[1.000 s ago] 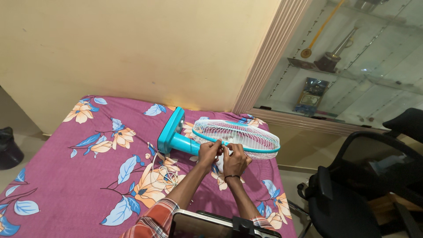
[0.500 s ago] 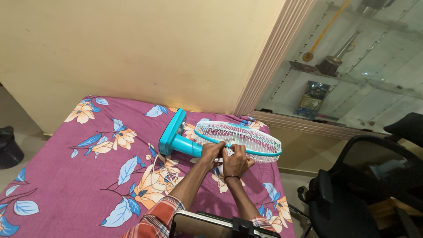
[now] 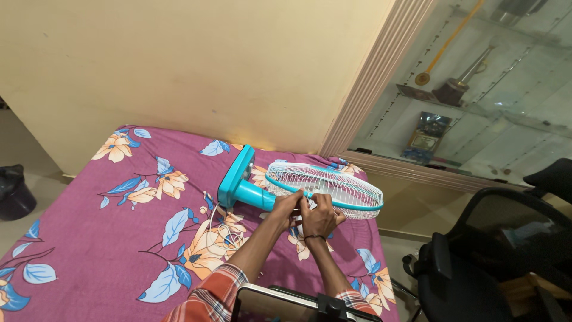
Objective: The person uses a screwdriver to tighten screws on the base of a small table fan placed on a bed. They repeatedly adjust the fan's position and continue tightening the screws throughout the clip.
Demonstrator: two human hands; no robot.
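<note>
A turquoise table fan (image 3: 256, 189) lies on its back on a purple floral bedsheet (image 3: 113, 232). Its white wire grille with a turquoise rim (image 3: 333, 182) faces up, and its base (image 3: 236, 175) points toward the wall. My left hand (image 3: 288, 204) and my right hand (image 3: 320, 216) meet at the near edge of the grille rim, with the fingers pinched on the rim there. What sits between the fingertips is too small to make out. The fan's white cord (image 3: 223, 229) lies coiled on the sheet beside my left forearm.
A black office chair (image 3: 488, 262) stands to the right of the bed. A glass-fronted cabinet (image 3: 471, 107) with trophies and a medal fills the upper right. A phone on a mount (image 3: 286, 305) sits at the bottom edge. A dark bin (image 3: 13, 192) stands at far left.
Both hands stay at the grille's near rim with only small finger movement. The view has shifted slightly; the fan has not moved.
</note>
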